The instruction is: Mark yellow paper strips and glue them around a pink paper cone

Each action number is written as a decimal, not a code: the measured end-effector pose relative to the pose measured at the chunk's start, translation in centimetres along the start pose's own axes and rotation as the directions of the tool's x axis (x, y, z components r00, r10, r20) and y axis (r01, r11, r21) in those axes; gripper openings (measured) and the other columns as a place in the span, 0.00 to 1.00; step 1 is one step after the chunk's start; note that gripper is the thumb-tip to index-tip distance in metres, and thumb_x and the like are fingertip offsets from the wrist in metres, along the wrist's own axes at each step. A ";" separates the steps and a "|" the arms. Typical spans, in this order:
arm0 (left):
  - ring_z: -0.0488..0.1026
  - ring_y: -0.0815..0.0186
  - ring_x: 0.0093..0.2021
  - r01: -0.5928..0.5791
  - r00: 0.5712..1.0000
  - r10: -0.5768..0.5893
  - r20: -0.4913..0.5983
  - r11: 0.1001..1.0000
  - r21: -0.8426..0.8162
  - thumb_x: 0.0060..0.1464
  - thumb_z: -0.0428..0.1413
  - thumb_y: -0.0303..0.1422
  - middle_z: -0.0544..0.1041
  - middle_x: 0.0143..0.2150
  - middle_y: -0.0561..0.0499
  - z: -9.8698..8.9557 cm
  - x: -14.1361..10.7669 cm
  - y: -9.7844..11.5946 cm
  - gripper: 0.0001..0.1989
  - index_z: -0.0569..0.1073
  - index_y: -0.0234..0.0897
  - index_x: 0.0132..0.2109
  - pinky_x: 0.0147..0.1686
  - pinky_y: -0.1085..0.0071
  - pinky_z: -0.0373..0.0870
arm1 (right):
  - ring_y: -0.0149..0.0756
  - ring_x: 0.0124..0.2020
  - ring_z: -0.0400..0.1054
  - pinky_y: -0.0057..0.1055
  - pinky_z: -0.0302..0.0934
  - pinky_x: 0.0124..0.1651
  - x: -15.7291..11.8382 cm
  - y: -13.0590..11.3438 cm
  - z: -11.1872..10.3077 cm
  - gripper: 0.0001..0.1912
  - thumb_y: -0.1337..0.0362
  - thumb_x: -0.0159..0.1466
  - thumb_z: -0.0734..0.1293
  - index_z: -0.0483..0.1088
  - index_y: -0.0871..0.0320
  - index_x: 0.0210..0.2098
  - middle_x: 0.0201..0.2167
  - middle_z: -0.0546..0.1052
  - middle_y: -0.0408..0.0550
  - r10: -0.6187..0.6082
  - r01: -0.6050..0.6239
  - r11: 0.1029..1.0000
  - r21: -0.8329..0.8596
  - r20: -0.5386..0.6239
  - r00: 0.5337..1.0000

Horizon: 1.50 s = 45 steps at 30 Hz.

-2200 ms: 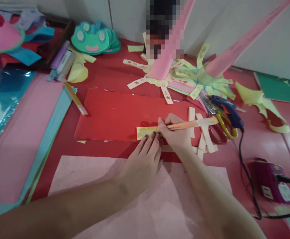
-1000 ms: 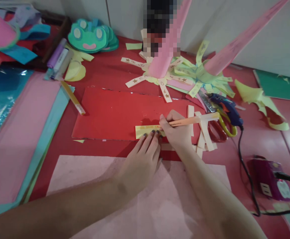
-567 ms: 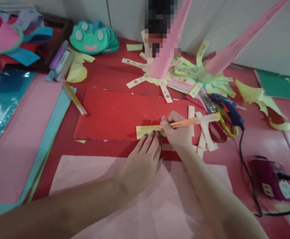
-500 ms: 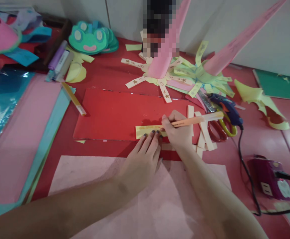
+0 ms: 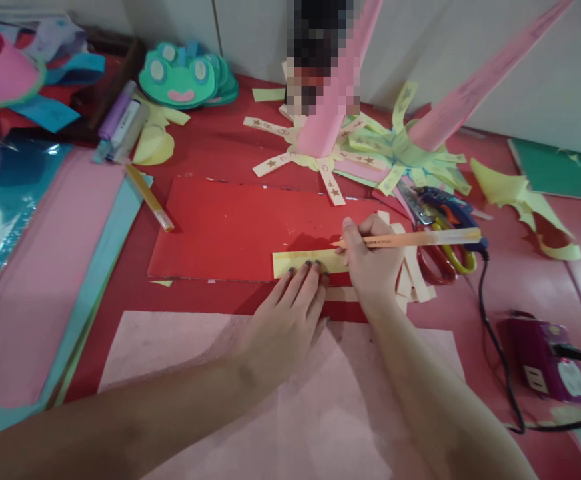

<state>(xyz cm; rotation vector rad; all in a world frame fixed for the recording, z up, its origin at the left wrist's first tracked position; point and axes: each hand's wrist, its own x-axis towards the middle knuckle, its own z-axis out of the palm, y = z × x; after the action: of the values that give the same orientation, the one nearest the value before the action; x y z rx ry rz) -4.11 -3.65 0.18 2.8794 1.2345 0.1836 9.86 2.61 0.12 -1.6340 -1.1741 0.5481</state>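
A yellow paper strip (image 5: 295, 257) lies on the lower edge of a red board (image 5: 220, 227), with faint marks along its upper part. My left hand (image 5: 290, 310) rests flat, its fingertips pressing on the strip's lower edge. In my right hand (image 5: 373, 267) is an orange pen (image 5: 415, 238), pinched near its tip, which points left at the strip's upper edge. Several pale paper strips (image 5: 413, 273) lie just right of this hand, partly hidden by it. A pink sheet (image 5: 290, 413) lies under my forearms.
Scissors (image 5: 435, 263) and a blue glue gun (image 5: 453, 210) lie to the right, its cord near a purple power box (image 5: 545, 360). Two pink cones (image 5: 318, 137) with lettered strips stand behind the board. Green frog cutouts (image 5: 180, 77) and a yellow pen (image 5: 148, 197) are at left.
My right hand has moved right along the yellow strip with the orange pen, and the pen tip has shifted right and slightly up. My left hand stays on the strip.
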 end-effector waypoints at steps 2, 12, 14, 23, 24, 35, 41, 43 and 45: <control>0.61 0.56 0.59 0.005 1.000 -0.005 -0.002 1.000 -0.005 0.63 0.38 0.35 0.63 0.60 0.39 -0.1 -0.1 0.0 0.22 0.63 0.26 0.57 0.57 0.60 0.60 | 0.24 0.13 0.58 0.24 0.55 0.19 0.0 0.0 0.0 0.19 0.62 0.58 0.63 0.52 0.55 0.16 0.10 0.57 0.34 -0.004 0.004 1.000 0.000 0.002 1.000; 0.60 0.55 0.60 0.070 0.998 -0.070 -0.009 0.997 -0.025 0.62 0.38 0.38 0.62 0.60 0.39 -0.4 -0.2 0.0 0.23 0.64 0.29 0.57 0.60 0.54 0.53 | 0.24 0.13 0.57 0.23 0.53 0.18 -0.2 -0.1 0.1 0.19 0.62 0.59 0.63 0.52 0.56 0.16 0.10 0.57 0.33 -0.010 0.008 0.999 0.031 0.071 0.997; 0.61 0.53 0.59 0.060 0.998 -0.061 -0.020 0.998 -0.024 0.62 0.38 0.38 0.63 0.59 0.38 -0.3 -0.3 0.0 0.22 0.63 0.31 0.57 0.59 0.54 0.55 | 0.24 0.13 0.58 0.23 0.53 0.18 -0.2 0.0 0.1 0.19 0.62 0.58 0.64 0.53 0.56 0.16 0.10 0.56 0.33 0.014 -0.018 0.999 0.037 0.090 0.996; 0.59 0.51 0.60 0.024 0.999 -0.026 -0.024 0.997 -0.073 0.61 0.40 0.38 0.61 0.60 0.35 0.0 -0.3 -0.1 0.23 0.65 0.28 0.55 0.57 0.56 0.57 | 0.24 0.12 0.57 0.24 0.53 0.18 0.0 0.3 0.3 0.18 0.60 0.59 0.64 0.54 0.55 0.16 0.08 0.58 0.33 0.060 -0.066 0.997 0.044 0.132 0.989; 0.58 0.51 0.61 0.017 0.999 -0.019 -0.029 0.997 -0.077 0.61 0.40 0.38 0.60 0.61 0.35 0.1 -0.3 -0.1 0.22 0.65 0.28 0.55 0.58 0.56 0.57 | 0.24 0.12 0.56 0.23 0.53 0.17 0.0 0.3 0.3 0.18 0.60 0.59 0.64 0.54 0.55 0.16 0.08 0.58 0.33 0.057 -0.063 0.997 0.045 0.134 0.989; 0.58 0.52 0.61 0.001 1.000 -0.001 0.009 0.999 -0.035 0.62 0.38 0.37 0.62 0.60 0.37 0.1 -0.2 0.0 0.23 0.64 0.25 0.56 0.58 0.56 0.57 | 0.23 0.14 0.57 0.24 0.51 0.18 -0.8 0.0 0.4 0.18 0.56 0.59 0.64 0.56 0.56 0.18 0.12 0.60 0.35 -0.092 0.094 0.995 -0.017 0.103 0.990; 0.58 0.53 0.61 -0.004 1.000 0.004 0.013 1.000 -0.017 0.62 0.37 0.36 0.61 0.61 0.38 0.1 -0.2 0.0 0.23 0.66 0.25 0.54 0.58 0.57 0.58 | 0.23 0.15 0.58 0.23 0.53 0.19 -1.0 -0.3 0.5 0.19 0.54 0.58 0.65 0.56 0.57 0.18 0.12 0.61 0.35 -0.038 0.039 0.999 0.001 0.198 0.979; 0.58 0.53 0.61 0.001 1.000 -0.001 0.017 1.000 -0.004 0.62 0.37 0.36 0.61 0.61 0.38 0.1 -0.2 0.0 0.24 0.63 0.24 0.56 0.58 0.58 0.57 | 0.23 0.15 0.60 0.22 0.53 0.19 -0.9 -0.4 0.5 0.20 0.55 0.58 0.64 0.55 0.57 0.17 0.11 0.59 0.35 -0.023 0.015 0.999 0.042 0.207 0.978; 0.58 0.53 0.61 0.008 1.000 -0.008 0.005 1.000 0.014 0.62 0.37 0.36 0.62 0.61 0.37 0.1 -0.2 0.0 0.25 0.61 0.22 0.58 0.58 0.58 0.57 | 0.24 0.15 0.61 0.22 0.53 0.19 -0.7 -0.4 0.5 0.20 0.57 0.59 0.64 0.54 0.56 0.16 0.11 0.58 0.34 -0.005 -0.014 0.996 0.089 0.214 0.977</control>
<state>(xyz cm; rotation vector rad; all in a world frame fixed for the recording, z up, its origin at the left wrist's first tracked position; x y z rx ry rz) -4.21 -3.81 0.06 2.8843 1.2517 0.1689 8.95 2.22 0.12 -1.5284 -1.2834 0.7851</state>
